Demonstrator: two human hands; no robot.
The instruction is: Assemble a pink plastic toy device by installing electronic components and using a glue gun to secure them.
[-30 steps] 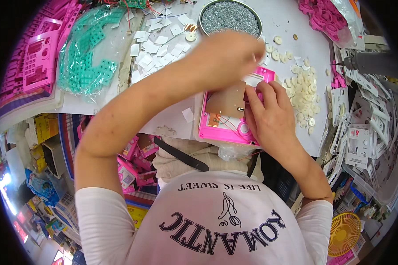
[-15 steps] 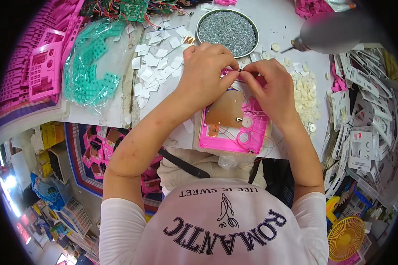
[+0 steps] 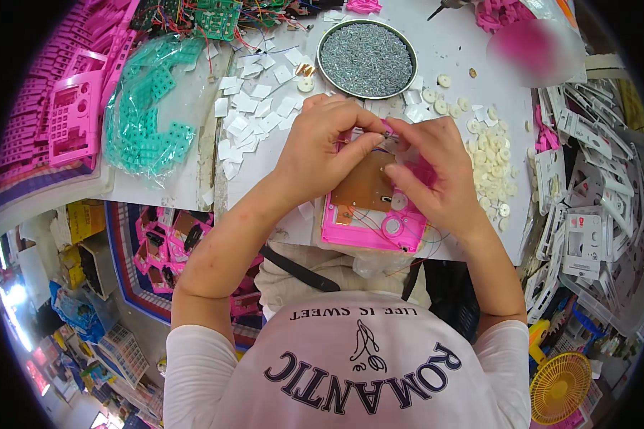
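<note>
Head view shows the pink plastic housing [image 3: 373,214] lying open on the near edge of the white table [image 3: 465,43], in the middle, with a brown circuit board [image 3: 361,187] already seated inside and thin wires running to a round part at its near right corner. Left hand [image 3: 320,146] and right hand [image 3: 431,168] meet over the far edge of the housing, fingers closed in a pinch on something small that I cannot tell clearly. I judge the work is in the middle: the board is in, but the housing is not closed. Far away stands a round tray of small screws [image 3: 366,58], at right a heap of white discs [image 3: 495,163]. Compared with half a second ago, the hands have come slightly nearer and the blurred tool at far right is gone
</note>
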